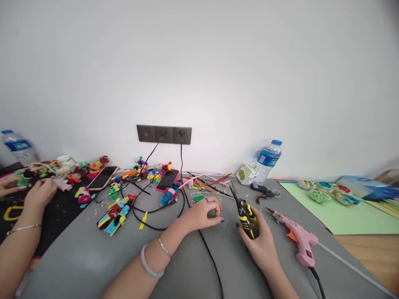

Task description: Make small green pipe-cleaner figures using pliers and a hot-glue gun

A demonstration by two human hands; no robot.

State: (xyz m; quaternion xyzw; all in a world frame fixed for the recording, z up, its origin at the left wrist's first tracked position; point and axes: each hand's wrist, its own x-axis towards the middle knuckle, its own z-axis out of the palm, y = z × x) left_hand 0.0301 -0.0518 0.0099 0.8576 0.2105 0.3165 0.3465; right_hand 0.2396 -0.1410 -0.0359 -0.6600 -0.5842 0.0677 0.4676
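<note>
In my right hand (260, 236) is a pair of black-and-yellow pliers (248, 218), gripped by the handles with the dark jaws pointing up and away. My left hand (205, 212) hovers low over the grey table with curled fingers, a little left of the pliers. A small green pipe cleaner piece (212, 214) shows between its fingers, mostly hidden by them. Just beyond that hand lie more green pieces (198, 198) and a scatter of coloured pipe cleaners (205, 181). Right of the pliers rests a pink glue gun (299, 236), its nozzle towards the wall.
Black cables (156, 228) run from the wall sockets (164, 134) across the table. Pipe cleaner figures (116, 216) and phones (168, 181) lie left. A water bottle (268, 162), small box (246, 173) and keys (264, 190) stand back right. A co-worker's hands (40, 193) work far left.
</note>
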